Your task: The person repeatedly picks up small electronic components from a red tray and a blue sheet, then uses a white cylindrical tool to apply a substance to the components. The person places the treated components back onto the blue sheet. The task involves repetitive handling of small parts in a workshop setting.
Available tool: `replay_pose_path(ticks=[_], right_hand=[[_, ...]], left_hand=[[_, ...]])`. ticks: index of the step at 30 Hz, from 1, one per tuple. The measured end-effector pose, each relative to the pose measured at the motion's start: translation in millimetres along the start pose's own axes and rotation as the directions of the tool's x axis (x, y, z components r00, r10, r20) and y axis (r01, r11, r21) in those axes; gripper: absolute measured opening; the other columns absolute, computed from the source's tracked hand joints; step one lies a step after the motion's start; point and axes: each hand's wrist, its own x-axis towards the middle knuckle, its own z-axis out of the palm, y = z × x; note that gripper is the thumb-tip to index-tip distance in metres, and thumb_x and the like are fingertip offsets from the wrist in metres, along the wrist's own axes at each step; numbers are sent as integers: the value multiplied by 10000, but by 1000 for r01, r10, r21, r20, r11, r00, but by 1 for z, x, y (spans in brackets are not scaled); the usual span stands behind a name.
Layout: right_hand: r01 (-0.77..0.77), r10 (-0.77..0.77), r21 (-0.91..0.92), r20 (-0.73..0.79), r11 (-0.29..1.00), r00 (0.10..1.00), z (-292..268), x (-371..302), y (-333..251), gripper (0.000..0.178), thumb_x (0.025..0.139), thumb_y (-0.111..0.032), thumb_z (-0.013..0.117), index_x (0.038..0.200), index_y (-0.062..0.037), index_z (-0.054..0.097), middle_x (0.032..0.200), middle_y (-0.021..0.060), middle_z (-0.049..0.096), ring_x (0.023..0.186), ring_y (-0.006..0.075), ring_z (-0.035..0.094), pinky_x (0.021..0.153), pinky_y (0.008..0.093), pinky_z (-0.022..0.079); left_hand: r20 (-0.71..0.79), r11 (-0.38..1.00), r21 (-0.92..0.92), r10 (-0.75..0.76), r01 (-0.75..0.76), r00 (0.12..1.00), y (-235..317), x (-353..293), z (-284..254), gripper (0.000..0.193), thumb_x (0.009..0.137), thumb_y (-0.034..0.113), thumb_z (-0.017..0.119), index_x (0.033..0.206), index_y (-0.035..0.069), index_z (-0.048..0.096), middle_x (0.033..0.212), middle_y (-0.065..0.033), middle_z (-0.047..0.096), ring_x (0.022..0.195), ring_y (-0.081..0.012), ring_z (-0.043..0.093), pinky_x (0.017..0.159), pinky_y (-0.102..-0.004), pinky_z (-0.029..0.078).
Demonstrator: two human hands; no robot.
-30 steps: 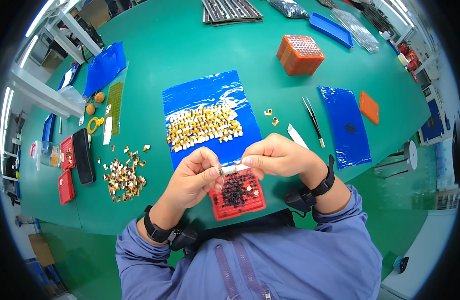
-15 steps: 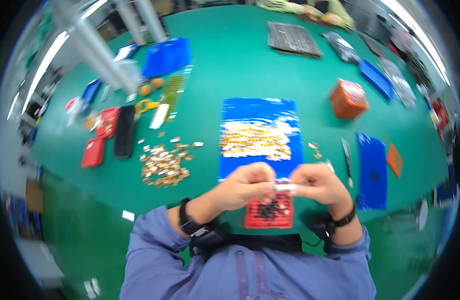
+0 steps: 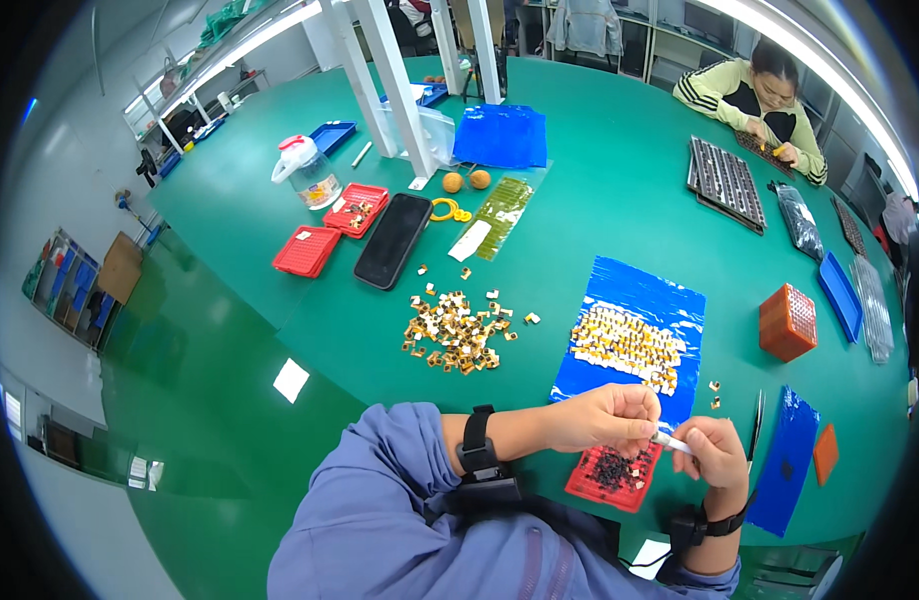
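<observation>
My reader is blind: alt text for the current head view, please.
A person's left hand and right hand hold a slim white object near a red tray of black parts and a blue sheet bearing small pieces.

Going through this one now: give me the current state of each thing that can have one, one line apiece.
Left hand: pinching white stick
Right hand: gripping the stick's other end
Red tray: holding loose black parts
Blue sheet: spread, gold-and-white pieces massed on it
Loose pile: heaped on the table
Jug: upright, red top on
Black phone-like slab: lying flat
</observation>
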Motion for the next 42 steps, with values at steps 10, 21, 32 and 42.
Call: replay_pose_path(ticks=[10,21,32,42], right_hand=[[55,-66,-142,-75,988,995,1,-1,2,106,862,-73,564,827,22,594,638,35,590,444,38,436,400,180,320],[87,-87,4,-82,996,993,1,0,9,62,791,-7,627,811,34,586,588,14,555,439,30,432,381,184,304],[77,-80,-83,-26,994,996,-3,0,11,137,842,-93,568,847,40,605,646,63,604,424,56,445,387,187,312],[259,-265,-150,-22,954,964,1,3,14,104,822,-44,590,787,51,614,559,42,570,411,60,447,371,188,306]], left_hand=[[32,998,65,22,-24,999,0,0,3,104,899,140,559,906,59,495,747,-13,553,682,-69,525,605,-215,424],[29,998,34,45,-46,999,-1,0,3,104,893,141,571,897,61,505,740,-9,560,678,-68,527,610,-213,428],[63,997,40,62,-64,996,-3,-1,6,107,888,138,576,900,57,507,759,-15,573,673,-62,535,616,-210,449],[51,995,74,59,-63,997,-1,-1,7,95,892,128,563,895,58,499,740,-15,567,659,-63,523,598,-215,431]])
